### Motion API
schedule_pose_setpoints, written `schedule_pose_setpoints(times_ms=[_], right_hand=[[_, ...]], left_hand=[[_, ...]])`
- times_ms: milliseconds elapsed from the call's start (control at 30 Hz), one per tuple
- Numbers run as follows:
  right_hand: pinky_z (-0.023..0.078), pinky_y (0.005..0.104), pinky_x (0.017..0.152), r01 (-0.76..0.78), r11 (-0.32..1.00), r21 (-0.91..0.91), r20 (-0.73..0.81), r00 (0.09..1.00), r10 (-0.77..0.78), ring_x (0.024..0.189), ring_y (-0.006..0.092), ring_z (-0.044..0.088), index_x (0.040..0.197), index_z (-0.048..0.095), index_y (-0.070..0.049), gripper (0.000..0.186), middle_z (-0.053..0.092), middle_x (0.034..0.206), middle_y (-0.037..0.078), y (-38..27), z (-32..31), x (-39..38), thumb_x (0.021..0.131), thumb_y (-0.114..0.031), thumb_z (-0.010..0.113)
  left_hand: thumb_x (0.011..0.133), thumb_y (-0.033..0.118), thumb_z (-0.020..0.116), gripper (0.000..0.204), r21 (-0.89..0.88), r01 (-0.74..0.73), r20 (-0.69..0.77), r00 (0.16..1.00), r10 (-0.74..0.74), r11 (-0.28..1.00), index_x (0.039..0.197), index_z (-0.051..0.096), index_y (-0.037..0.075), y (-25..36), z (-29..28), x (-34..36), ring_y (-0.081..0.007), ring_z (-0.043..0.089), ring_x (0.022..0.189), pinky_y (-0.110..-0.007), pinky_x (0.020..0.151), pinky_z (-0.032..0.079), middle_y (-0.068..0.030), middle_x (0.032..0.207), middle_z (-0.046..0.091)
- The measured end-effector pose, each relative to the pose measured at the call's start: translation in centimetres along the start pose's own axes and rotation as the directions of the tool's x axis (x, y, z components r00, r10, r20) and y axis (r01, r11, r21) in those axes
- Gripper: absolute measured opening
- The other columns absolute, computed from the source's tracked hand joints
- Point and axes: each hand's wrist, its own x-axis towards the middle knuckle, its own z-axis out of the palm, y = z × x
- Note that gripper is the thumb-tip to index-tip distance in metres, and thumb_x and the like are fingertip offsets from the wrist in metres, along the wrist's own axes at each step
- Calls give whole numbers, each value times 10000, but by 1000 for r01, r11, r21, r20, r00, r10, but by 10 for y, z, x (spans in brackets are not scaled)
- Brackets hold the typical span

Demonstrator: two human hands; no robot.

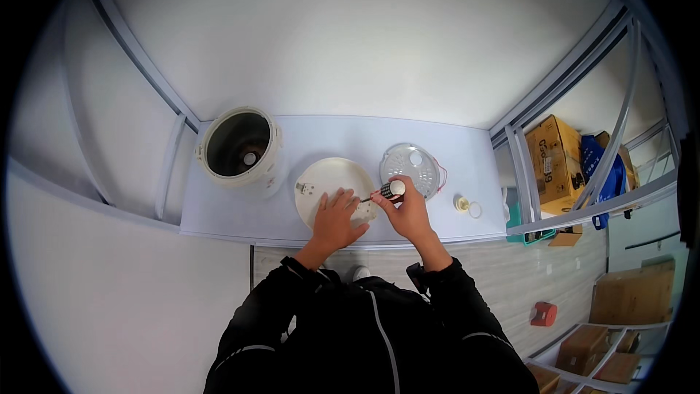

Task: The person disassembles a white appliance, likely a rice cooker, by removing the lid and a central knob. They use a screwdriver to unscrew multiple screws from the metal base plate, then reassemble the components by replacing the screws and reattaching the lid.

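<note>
A round cream lid [321, 171] with small printed figures lies flat on the white table. My left hand [337, 219] rests on it, fingers spread and stretched out. In my right hand [408, 210] is a screwdriver [394, 189] with a dark, white-ended handle. Its shaft points left, over the lid's right part near my left fingertips; whether the tip touches anything is too small to tell. Just beyond my right hand sits a round metal plate [399, 160] with holes and a red wire [442, 174] at its right edge.
A cream rice cooker body [273, 168] stands uncovered at the table's left. A small yellowish part [461, 204] and a thin ring [475, 210] lie toward the right end. Metal frame posts [525, 175] flank the table. Cardboard boxes [554, 164] and a red stool [544, 314] are farther right.
</note>
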Motion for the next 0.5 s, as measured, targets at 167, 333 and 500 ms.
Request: schedule_pose_setpoints(times_ms=[167, 333, 500], right_hand=[[578, 342, 695, -20, 999, 29, -11, 1000, 21, 787, 234, 744, 1182, 603, -35, 459, 727, 908, 120, 0, 2, 0, 896, -270, 873], [576, 347, 699, -23, 999, -24, -4, 1000, 23, 794, 239, 747, 1176, 606, -33, 461, 729, 913, 127, 1, 1, 2, 887, -266, 879], [577, 351, 705, -20, 998, -51, -19, 1000, 19, 796, 240, 748, 1172, 606, -32, 461, 729, 907, 125, -6, 1, 1, 885, -264, 881]], left_hand=[[839, 500, 781, 697, 7, -8, 11, 1000, 8, 1000, 1381, 659, 79, 0, -3, 2, -339, 429, 1506, -619, 1240, 266, -115, 1541, 527], [839, 512, 781, 704, 13, -18, -3, 1000, 18, 1000, 1384, 658, 83, -2, 0, 0, -341, 433, 1504, -624, 1235, 273, -111, 1536, 531], [848, 521, 771, 709, 25, -23, 12, 1000, 23, 999, 1397, 653, 88, -3, -1, 0, -339, 430, 1507, -623, 1235, 270, -114, 1546, 521]])
